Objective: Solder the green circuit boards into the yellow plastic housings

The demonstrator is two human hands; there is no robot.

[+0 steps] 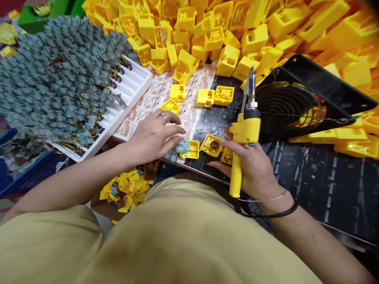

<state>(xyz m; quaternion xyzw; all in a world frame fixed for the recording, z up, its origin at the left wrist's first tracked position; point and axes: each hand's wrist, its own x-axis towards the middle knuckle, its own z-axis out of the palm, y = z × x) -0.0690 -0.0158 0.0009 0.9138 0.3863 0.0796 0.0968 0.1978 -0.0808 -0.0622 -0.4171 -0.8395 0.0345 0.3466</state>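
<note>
- Nearest me, yellow-olive cloth [189, 236] covers my lap; a pile of small yellow plastic pieces [130, 189] sits lower, left of it.
- My right hand [251, 165] holds a yellow plastic soldering gun [245, 130] with a metal tip, its long axis running near to far: handle end towards me, tip pointing away from the work. I can't tell exactly which fingers bear it.
- That hand's thumb and forefinger stand spread about a small yellow open case [226, 156].
- My left hand [155, 134] has its fingers loosely parted over a grey-green circuit module [182, 146], just off the thumb on its right; whether skin meets it is unclear.
- The module lies at the left edge of a yellow box half [194, 150], nearer my left hand; thin wires run right towards another yellow half [209, 150] with a dark disc inside, nearer my right.
- Beyond lie four loose yellow cases [205, 98].
- Farther, a white foam tray [139, 79] bears heaped grey modules [59, 79] leftward; a black fan [322, 86] leans rightward.
- Farthest, yellow plastic housings [227, 59] pile up.
</note>
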